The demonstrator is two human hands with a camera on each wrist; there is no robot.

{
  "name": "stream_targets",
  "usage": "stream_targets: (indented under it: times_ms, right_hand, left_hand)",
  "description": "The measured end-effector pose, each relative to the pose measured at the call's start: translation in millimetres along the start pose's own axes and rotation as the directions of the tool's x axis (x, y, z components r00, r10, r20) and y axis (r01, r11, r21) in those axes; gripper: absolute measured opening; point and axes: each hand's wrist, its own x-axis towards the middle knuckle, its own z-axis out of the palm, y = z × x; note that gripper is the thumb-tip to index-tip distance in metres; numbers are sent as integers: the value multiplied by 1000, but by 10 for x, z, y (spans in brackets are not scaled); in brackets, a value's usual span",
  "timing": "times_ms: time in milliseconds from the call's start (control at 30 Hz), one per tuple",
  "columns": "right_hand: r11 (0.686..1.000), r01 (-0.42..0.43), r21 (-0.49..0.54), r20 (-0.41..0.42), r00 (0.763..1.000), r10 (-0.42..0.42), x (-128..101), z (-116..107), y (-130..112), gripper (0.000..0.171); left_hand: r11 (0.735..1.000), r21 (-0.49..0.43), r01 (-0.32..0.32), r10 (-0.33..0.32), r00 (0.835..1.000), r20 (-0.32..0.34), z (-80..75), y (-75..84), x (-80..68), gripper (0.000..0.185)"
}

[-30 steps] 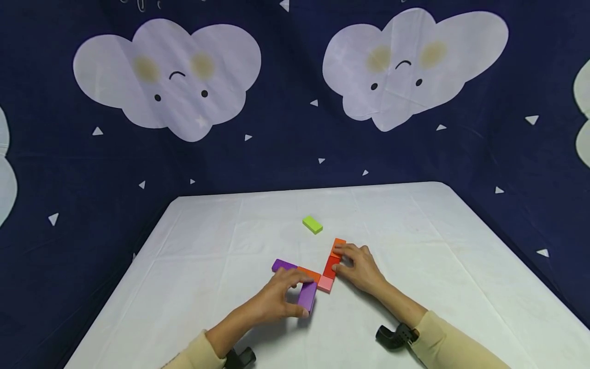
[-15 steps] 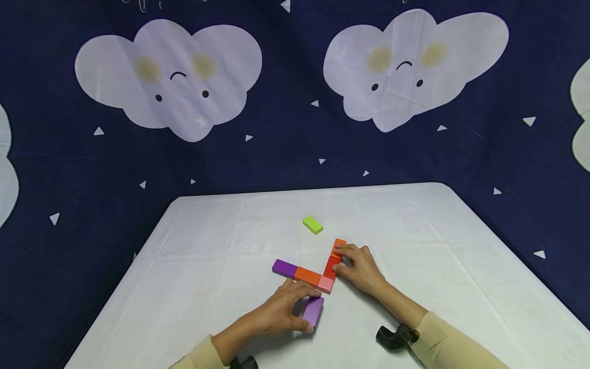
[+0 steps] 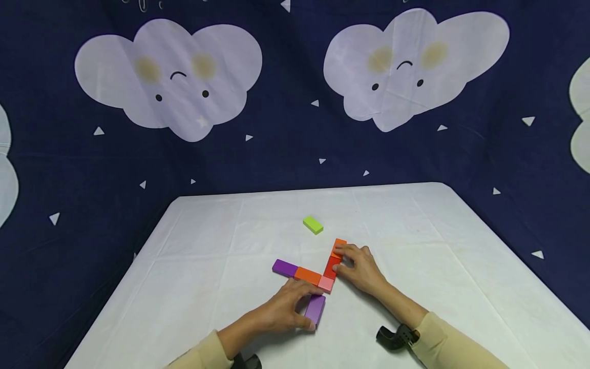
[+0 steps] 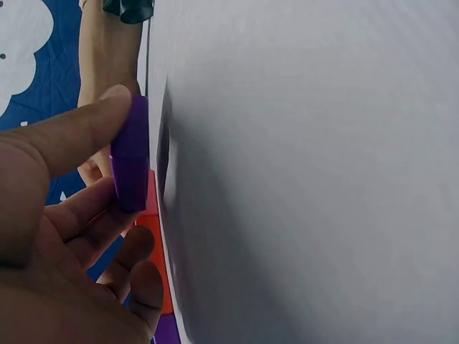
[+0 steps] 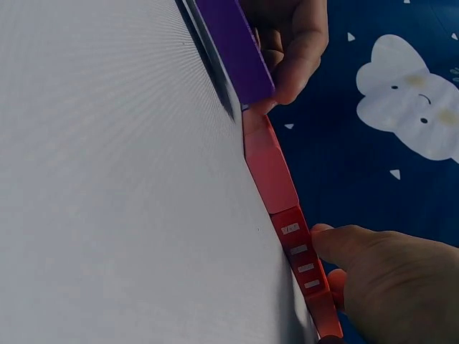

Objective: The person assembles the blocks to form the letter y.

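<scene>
Flat coloured blocks lie on a white table. A purple block, an orange block and a pink block form a row. A red block and a second orange block run up from the pink one. My left hand pinches another purple block between thumb and fingers, just below the pink block; this purple block fills the left wrist view. My right hand rests its fingers on the red and orange blocks, with the red block beside its fingertip in the right wrist view.
A lime green block lies alone farther back on the table. A dark blue backdrop with white clouds hangs behind the table. Black wrist mounts sit near the front edge.
My left hand has drawn the purple block down off the orange block and then shifted it slightly right, close under the pink block. The right hand has stayed put.
</scene>
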Motion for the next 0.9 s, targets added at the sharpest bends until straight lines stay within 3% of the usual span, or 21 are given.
stream_targets:
  times_ms: [333,900]
  right_hand:
    - [1000,-3,-1,0,1000,3,-8,-2,-4,43]
    - [1000,-1,-8,1,1000,1,-6,-2,-7,43]
  left_hand:
    - [998,41,-43,43,999,-13,51,28,14,64]
    - [999,18,-46,47,996,-80,35,9,-55,60]
